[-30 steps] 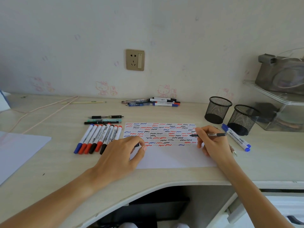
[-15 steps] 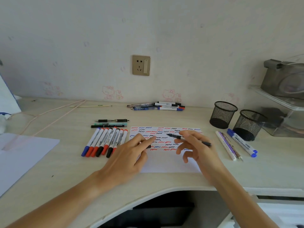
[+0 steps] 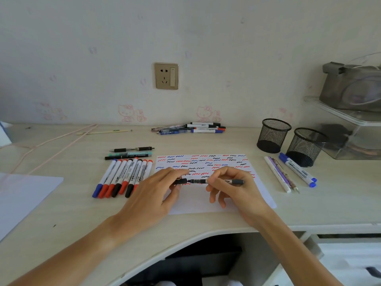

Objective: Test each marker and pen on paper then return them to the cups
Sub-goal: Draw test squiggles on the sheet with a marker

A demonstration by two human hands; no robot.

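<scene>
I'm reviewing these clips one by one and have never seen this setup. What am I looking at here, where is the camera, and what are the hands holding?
There is no machine: a person wears a wide-angle camera on the head, looking down at a desk. The left hand pinches a black cap; the right hand holds a black pen, its tip meeting the cap. Under them lies a paper covered in red, blue and black squiggles. A row of markers lies to the left, two mesh cups stand to the right, and more pens lie by the wall.
</scene>
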